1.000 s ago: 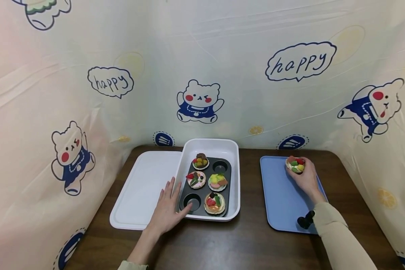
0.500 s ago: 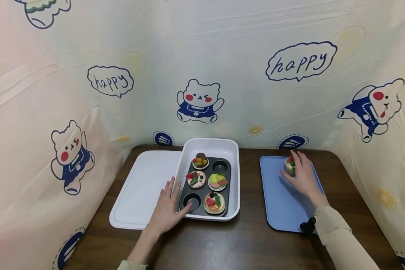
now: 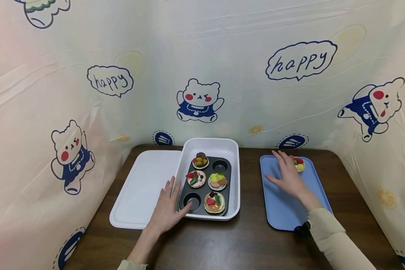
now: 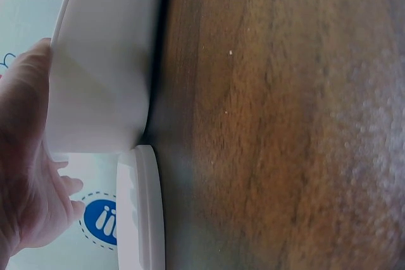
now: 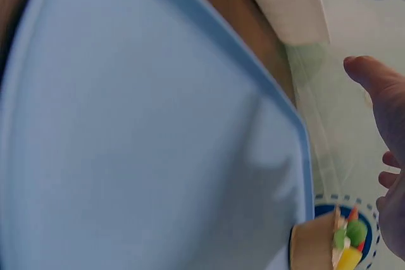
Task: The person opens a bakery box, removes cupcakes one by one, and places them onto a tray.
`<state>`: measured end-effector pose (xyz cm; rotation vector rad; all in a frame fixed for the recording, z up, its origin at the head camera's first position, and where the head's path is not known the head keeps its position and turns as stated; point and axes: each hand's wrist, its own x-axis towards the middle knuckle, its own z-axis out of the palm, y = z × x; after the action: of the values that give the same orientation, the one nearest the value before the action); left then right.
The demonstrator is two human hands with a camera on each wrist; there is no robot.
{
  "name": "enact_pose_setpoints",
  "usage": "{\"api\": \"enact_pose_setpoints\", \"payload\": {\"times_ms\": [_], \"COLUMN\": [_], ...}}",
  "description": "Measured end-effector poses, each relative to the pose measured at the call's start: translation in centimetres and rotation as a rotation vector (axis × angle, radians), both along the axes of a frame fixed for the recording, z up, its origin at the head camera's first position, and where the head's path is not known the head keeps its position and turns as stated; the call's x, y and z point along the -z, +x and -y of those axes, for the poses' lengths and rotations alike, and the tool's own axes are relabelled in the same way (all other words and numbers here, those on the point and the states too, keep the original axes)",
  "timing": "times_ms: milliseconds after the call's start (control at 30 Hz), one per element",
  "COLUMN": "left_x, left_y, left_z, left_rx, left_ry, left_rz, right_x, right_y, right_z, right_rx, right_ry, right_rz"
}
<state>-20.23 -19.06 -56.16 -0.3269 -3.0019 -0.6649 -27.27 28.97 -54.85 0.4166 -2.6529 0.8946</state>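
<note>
My right hand (image 3: 288,178) hovers over the blue tray (image 3: 283,210) with fingers spread and nothing in its grasp. Behind it, at the tray's far right corner, a fruit tart (image 3: 299,164) stands upright, partly covered by the hand; its tan side and fruit topping show in the right wrist view (image 5: 316,241). My left hand (image 3: 168,206) rests at the near left corner of the white bin (image 3: 234,150), fingers straight along the rim. Inside the bin lies a dark muffin tin (image 3: 202,208). Several tarts, one of them strawberry-topped (image 3: 196,179), sit in its cups; two cups are bare.
A white lid (image 3: 145,187) lies flat left of the bin, its edge close to the bin's wall. The brown wooden table (image 3: 249,240) carries everything. A printed curtain (image 3: 243,93) encloses the back and sides.
My right hand has let go of the fruit tart on the blue tray and moved left, its fingers spreading. The left hand has stayed at the bin.
</note>
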Motion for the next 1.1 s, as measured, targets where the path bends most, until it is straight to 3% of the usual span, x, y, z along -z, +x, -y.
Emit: {"api": "enact_pose_setpoints", "payload": {"times_ms": [400, 700, 1100], "left_x": [-0.2, -0.1, 0.0], "left_y": [0.0, -0.1, -0.1], "left_z": [0.0, 0.0, 0.0], "left_rx": [0.001, 0.004, 0.003], "left_ry": [0.003, 0.003, -0.018], "left_rz": [-0.007, -0.001, -0.021], "right_x": [-2.9, -3.8, -4.0], "right_y": [0.2, 0.4, 0.4], "right_z": [4.5, 7.7, 10.7], "right_rx": [-0.109, -0.210, -0.311], "right_ry": [0.068, 0.135, 0.163], "right_rz": [0.162, 0.123, 0.146]}}
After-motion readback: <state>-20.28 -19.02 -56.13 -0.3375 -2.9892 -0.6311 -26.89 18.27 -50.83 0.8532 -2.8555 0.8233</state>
